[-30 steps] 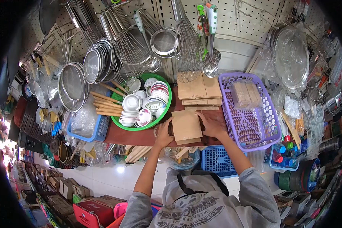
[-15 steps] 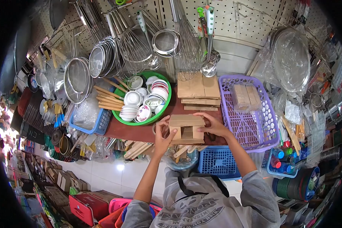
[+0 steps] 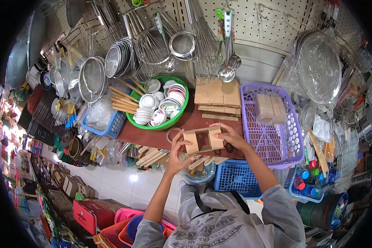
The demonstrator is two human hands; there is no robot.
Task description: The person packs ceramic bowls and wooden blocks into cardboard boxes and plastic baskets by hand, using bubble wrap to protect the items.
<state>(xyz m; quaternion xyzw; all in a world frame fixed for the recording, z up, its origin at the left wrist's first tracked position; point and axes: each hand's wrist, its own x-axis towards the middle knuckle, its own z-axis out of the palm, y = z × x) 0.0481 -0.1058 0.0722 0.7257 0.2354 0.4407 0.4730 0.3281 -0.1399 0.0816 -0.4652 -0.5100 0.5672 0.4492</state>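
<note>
A small brown cardboard box (image 3: 191, 142) is held over the front edge of the dark red table, its opening toward me. Two short flaps stand at the left and right of the opening, and a dark reddish area shows between them. My left hand (image 3: 178, 155) is at the box's left side, fingertips against the flap and thumb apart below. On the right, my right hand (image 3: 231, 138) grips the box with its thumb on the flap and its other fingers partly hidden. A roll of tape (image 3: 169, 135) lies just beyond my left hand.
Flattened cardboard (image 3: 217, 95) is stacked behind the box. A green basin (image 3: 159, 124) of small bowls stands left, a purple basket (image 3: 273, 159) with a wrapped pack right. Whisks (image 3: 153, 45) and strainers hang above. A blue crate (image 3: 237, 177) sits below the table edge.
The box has tilted so that its opening faces me more fully, and the long upper flap no longer covers it. My left thumb has come off the box and spread downward.
</note>
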